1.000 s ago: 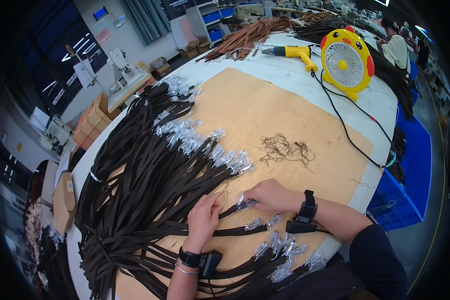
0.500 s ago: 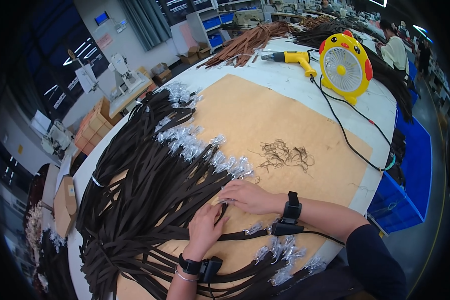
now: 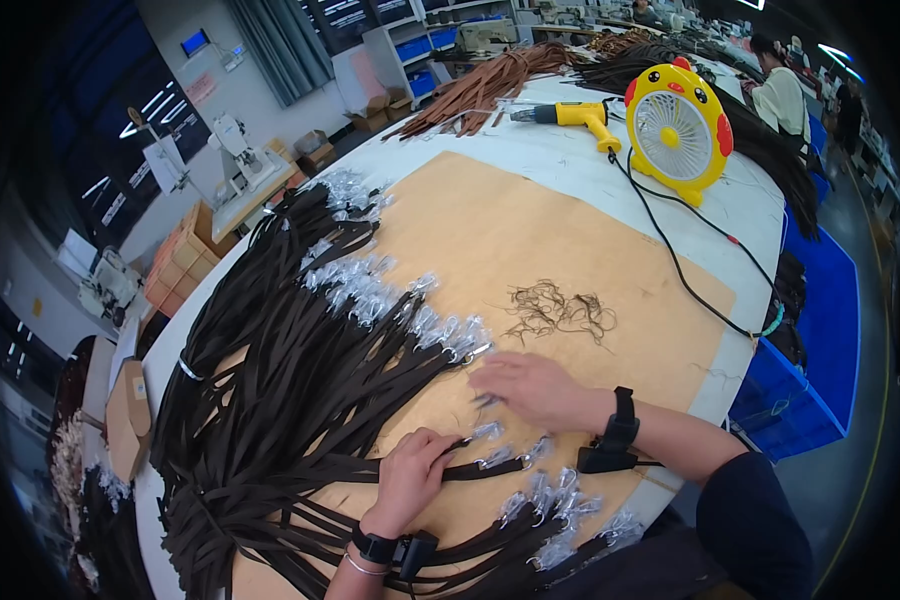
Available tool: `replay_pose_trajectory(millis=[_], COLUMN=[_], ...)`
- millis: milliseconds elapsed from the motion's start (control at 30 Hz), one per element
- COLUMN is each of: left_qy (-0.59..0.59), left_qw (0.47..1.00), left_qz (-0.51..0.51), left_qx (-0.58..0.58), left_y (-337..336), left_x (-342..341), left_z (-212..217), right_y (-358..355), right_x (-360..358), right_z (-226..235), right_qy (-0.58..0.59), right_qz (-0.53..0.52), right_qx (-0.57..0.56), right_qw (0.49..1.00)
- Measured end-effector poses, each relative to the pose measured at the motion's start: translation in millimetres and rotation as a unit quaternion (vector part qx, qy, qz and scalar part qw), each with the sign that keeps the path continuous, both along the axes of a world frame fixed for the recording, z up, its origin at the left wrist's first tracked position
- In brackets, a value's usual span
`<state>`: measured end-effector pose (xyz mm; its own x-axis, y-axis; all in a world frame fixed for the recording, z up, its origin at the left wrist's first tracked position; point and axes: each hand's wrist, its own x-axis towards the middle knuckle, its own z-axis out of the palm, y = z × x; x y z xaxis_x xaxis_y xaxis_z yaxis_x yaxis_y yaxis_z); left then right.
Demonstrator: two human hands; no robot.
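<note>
Many dark flat straps [image 3: 300, 340] lie bundled across the left of the table, their metal clips wrapped in clear plastic [image 3: 365, 285]. My left hand [image 3: 410, 475] is closed, pinching one strap near its end; that strap's plastic-wrapped clip [image 3: 485, 431] sticks out past the fingertips. Up and to the right, my right hand [image 3: 535, 388] hovers over the brown board with its fingers curled. A small dark piece shows under its fingers, too blurred to name. Closer to me, more straps end in wrapped clips [image 3: 560, 500].
A tan sheet [image 3: 560, 225] covers the white table [image 3: 450, 125], with loose thread scraps [image 3: 560, 310] on it. Beyond are a yellow heat gun [image 3: 575, 116], a yellow chick-shaped fan [image 3: 675, 135] with cords, and brown straps [image 3: 490, 85]. A blue bin [image 3: 810, 370] stands at right.
My hands were together at a strap's end; now they are apart. The right hand has moved right, and the left has dropped slightly, still on the strap. The view has shifted a little.
</note>
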<state>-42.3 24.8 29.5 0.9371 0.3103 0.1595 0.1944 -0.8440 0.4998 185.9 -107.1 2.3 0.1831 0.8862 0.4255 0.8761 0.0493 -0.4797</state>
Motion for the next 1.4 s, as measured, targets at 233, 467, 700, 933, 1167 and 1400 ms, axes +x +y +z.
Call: replay_pose_trajectory(millis=[233,467,700,933,1167,1400], left_qy=[0.017,0.104,0.058,0.002,-0.165,-0.042], left_qw=[0.997,0.982,0.995,0.969,0.97,0.997], left_qz=[-0.061,-0.15,-0.034,0.077,0.169,-0.045], left_qx=[0.04,-0.04,0.074,0.236,0.055,-0.045], left_y=[-17,-33,5,47,42,10], left_x=[-33,-63,6,79,78,58], left_z=[6,36,59,-3,15,-14], right_y=[-13,-18,-7,-17,-21,-19], right_x=[24,78,1,52,37,37], right_z=[-30,-5,4,-20,10,13], right_qy=[-0.099,0.018,0.508,0.065,0.161,0.141], right_qz=[0.148,-0.133,0.166,-0.107,-0.073,-0.105], right_qx=[-0.081,-0.064,-0.189,0.07,0.02,-0.007], right_qw=[0.981,0.989,0.824,0.99,0.984,0.984])
